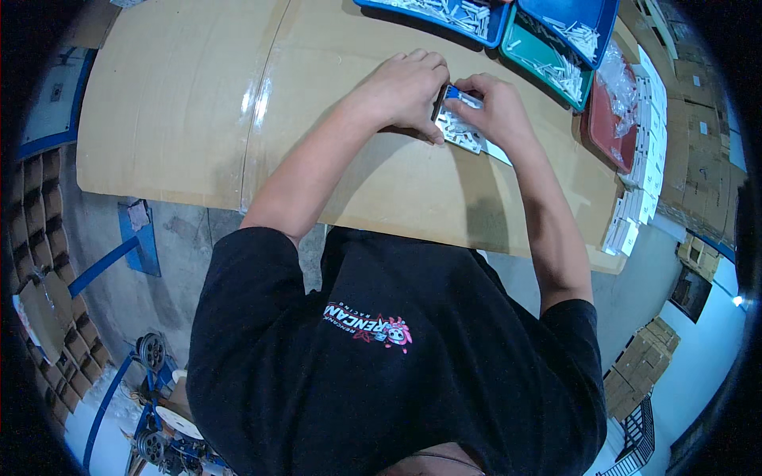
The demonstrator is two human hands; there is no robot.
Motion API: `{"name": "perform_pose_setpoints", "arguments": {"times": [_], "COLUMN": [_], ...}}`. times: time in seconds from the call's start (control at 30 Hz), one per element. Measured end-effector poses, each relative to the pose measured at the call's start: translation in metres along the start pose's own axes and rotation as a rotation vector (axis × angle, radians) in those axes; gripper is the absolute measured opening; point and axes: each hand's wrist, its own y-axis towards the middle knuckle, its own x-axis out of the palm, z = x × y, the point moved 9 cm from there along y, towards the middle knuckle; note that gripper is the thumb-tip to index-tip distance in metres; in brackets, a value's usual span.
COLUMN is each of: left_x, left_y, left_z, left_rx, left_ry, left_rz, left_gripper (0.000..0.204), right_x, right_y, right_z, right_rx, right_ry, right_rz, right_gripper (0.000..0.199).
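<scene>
Your table (182,119) is covered in matt brown cardboard, one seam taped glossy. Smooth plastic trays (548,59) hold small white plastic pieces (460,131). Your shirt (397,381) is matt black cloth.

The cardboard tabletop (182,103) lies open to the left of both hands. Trays (548,55) and stacked small boxes (643,159) crowd the right and far edge.

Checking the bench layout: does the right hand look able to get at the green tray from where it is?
Probably yes: the right hand works on small white parts just short of the green tray, with only bare cardboard between them.
</scene>
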Motion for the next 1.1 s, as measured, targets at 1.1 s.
{"name": "perform_pose_setpoints", "arguments": {"times": [1.1], "left_x": [-0.010], "left_y": [0.005], "left_z": [-0.009], "left_rx": [0.008], "left_ry": [-0.084], "left_rz": [0.033], "left_gripper": [0.091], "right_x": [-0.042], "right_y": [-0.091], "right_z": [0.036], "right_rx": [0.072], "right_ry": [-0.006], "right_rz": [0.154], "right_gripper": [0.090]}}
